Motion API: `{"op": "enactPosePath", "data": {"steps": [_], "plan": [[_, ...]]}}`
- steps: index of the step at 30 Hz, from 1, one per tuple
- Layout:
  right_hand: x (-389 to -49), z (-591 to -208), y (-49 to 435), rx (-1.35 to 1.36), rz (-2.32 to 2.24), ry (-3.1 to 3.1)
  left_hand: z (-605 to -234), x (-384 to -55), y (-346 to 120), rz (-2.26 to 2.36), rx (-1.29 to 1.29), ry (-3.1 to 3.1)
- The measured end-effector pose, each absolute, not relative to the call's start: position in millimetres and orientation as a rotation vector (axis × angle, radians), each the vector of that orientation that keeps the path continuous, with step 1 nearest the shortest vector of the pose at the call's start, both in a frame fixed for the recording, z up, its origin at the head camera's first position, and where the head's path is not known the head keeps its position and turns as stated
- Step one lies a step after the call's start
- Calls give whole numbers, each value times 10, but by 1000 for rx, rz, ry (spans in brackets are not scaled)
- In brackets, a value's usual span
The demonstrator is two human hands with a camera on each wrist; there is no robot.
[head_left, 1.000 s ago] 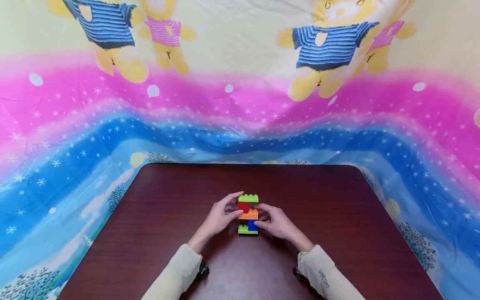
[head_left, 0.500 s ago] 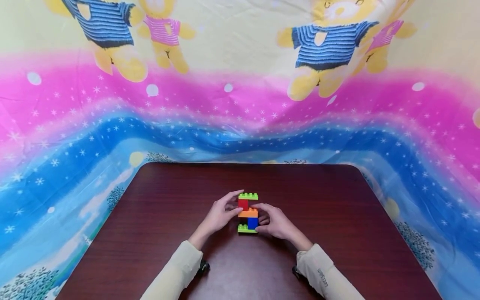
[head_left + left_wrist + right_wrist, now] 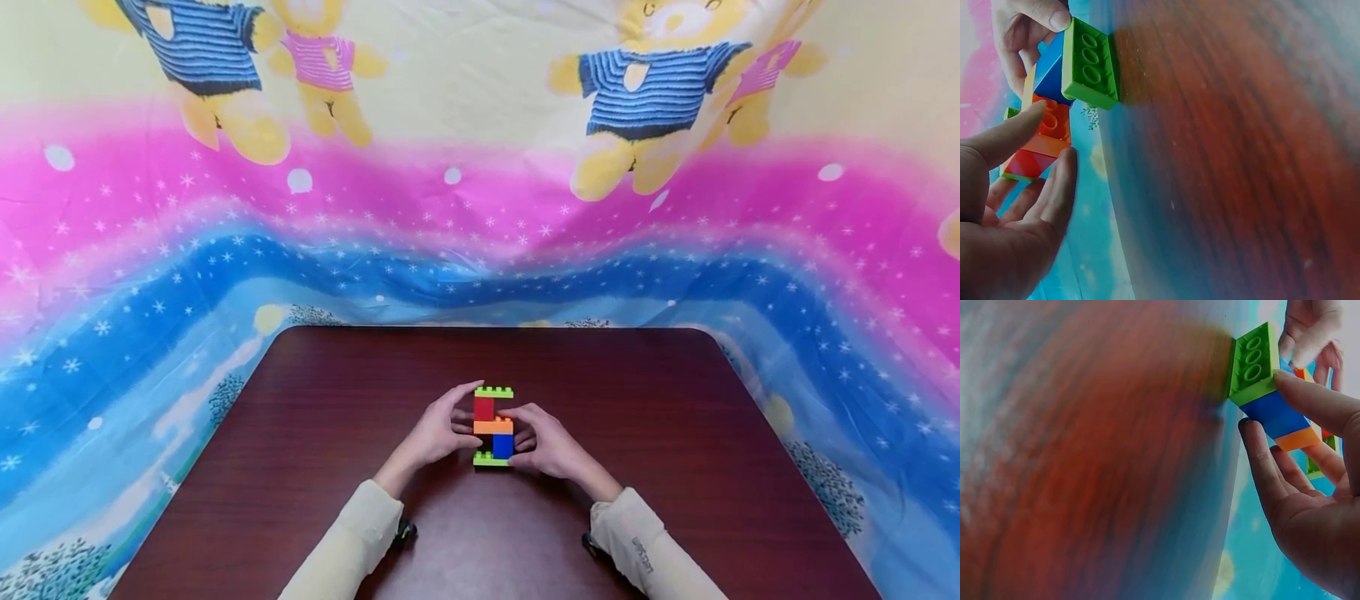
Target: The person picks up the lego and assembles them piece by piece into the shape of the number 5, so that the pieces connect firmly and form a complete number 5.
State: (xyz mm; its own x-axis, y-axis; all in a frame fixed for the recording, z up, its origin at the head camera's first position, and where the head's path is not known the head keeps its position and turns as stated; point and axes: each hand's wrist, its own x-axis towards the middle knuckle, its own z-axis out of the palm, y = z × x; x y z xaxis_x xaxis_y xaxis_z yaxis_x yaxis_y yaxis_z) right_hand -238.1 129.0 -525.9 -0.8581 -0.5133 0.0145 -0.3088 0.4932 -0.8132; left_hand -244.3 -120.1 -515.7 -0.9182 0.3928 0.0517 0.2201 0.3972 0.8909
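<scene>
Between the two hands stands a stack of toy building bricks, its underside showing in both wrist views, so it is off the table. From the top come a flat green brick [image 3: 494,392], a red brick [image 3: 483,408], an orange brick [image 3: 492,427], a blue brick [image 3: 503,447] and another flat green brick [image 3: 1090,65]. My left hand [image 3: 435,429] holds the left side, thumb by the orange brick's underside and fingers at the red and orange bricks. My right hand [image 3: 551,443] grips the lower right, its thumb at the bottom green brick [image 3: 1254,359] and fingers round the blue one.
A dark reddish-brown table [image 3: 637,383] with rounded far corners lies beneath the hands. Behind it and along both sides hangs a cloth [image 3: 480,200] printed with bears and snowflakes. Dark straps show under both pale sleeves [image 3: 348,533].
My left thumb has slid down from the red and orange bricks to below the orange one. My right thumb has moved from the blue brick down to the bottom green brick.
</scene>
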Motion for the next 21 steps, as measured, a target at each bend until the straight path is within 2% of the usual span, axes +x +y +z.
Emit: {"op": "enactPosePath", "data": {"steps": [11, 21], "plan": [[-2377, -5267, 1285, -753, -1292, 2491, -5190, -2471, -1220, 1463, 499, 2572], [-2366, -5260, 1308, -773, -1235, 2491, -5221, -2514, -1249, 1395, 578, 2569]]}}
